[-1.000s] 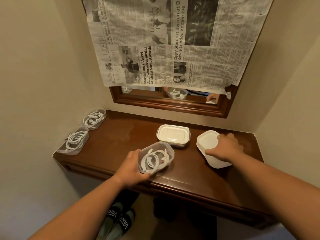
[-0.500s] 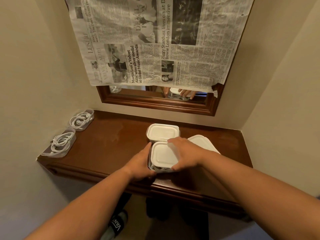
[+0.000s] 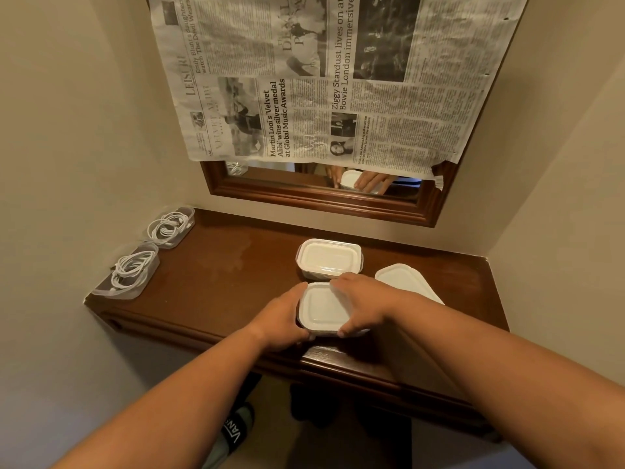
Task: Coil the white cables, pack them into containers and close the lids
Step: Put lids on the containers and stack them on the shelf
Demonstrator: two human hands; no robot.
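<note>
Bare tabletop (image 3: 230,275) between left cable tubs (image 3: 130,272) and central lidded containers (image 3: 329,257); spare lids (image 3: 402,280) right.

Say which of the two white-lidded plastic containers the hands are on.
The nearer white-lidded container, at the brown wooden table's front edge, between left hand and right hand; the other lidded container sits untouched behind it.

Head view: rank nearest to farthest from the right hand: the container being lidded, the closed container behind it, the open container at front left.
1. Container being lidded, front centre, touched by the right hand.
2. Closed container, just behind it.
3. Open container, far left.
</note>
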